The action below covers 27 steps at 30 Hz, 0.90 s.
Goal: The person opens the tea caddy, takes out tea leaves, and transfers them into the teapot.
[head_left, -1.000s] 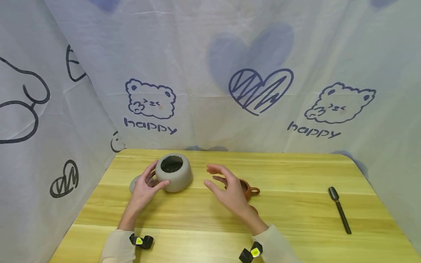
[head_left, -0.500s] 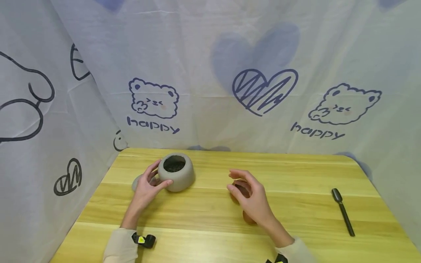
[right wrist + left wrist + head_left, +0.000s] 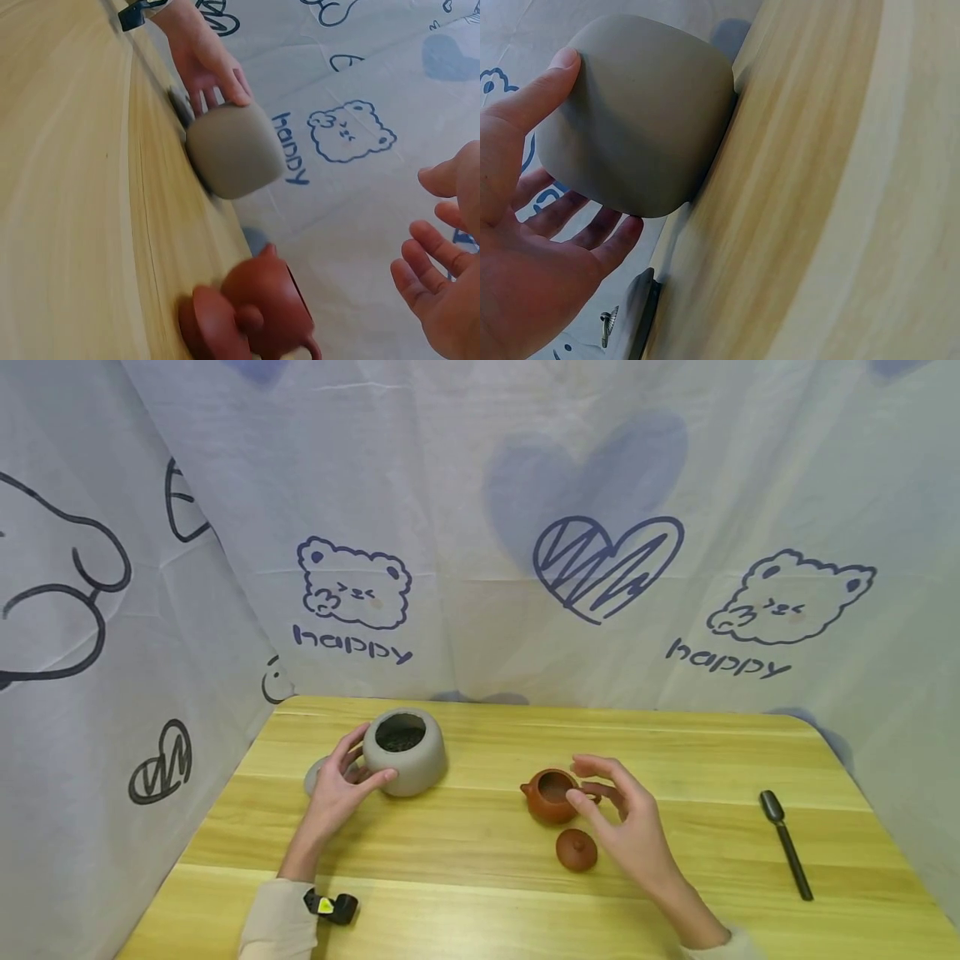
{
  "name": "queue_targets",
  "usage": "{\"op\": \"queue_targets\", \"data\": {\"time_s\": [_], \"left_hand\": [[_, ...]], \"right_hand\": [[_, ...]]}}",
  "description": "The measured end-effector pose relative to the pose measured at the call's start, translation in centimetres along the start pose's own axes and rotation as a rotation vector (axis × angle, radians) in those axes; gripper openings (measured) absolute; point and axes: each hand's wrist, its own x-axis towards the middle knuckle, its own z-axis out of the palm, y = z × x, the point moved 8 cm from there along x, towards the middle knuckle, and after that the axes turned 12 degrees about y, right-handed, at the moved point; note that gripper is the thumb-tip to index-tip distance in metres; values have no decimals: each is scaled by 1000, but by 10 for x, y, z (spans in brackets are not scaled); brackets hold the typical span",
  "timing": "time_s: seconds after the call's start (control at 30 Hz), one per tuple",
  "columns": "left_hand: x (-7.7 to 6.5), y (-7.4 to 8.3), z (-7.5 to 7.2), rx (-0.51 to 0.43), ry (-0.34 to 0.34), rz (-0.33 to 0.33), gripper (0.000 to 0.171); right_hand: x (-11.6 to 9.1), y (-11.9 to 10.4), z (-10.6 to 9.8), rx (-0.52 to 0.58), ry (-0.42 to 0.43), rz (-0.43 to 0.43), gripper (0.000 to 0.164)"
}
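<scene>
A grey round jar (image 3: 408, 770) with dark loose contents stands on the table at the left. My left hand (image 3: 334, 795) holds its side, thumb in front and fingers behind, as the left wrist view also shows on the jar (image 3: 641, 112). Beside that hand lies a grey lid (image 3: 315, 774), partly covered. My right hand (image 3: 633, 835) hovers over the handle side of a small brown clay teapot (image 3: 551, 806), fingers loosely bent around nothing. The teapot's top is uncovered. Its round knobbed lid (image 3: 577, 850) lies just in front of it.
A dark scoop (image 3: 785, 843) with a long handle lies on the right part of the wooden table (image 3: 450, 893). Behind the table and along its left hangs a pale printed cloth (image 3: 465, 568).
My right hand has moved right, from between the jar and the teapot, across the teapot to its handle side, uncovering the pot and its lid. The left hand keeps its hold on the jar.
</scene>
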Motion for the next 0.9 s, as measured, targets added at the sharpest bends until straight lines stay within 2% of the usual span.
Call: {"op": "queue_targets", "data": {"time_s": [0.3,0.53,0.67,0.9], "left_hand": [[0,0,3,-9,-5,10,86],[0,1,1,-12,-7,15,86],[1,-2,1,-9,-10,14,86],[1,-2,3,-4,-15,8,89]], "right_hand": [[-9,3,-49,-120,66,41,45],[-12,3,-87,-251,132,12,45],[-17,3,-111,-317,189,13,45],[-28,12,-158,-388,310,79,43]]}}
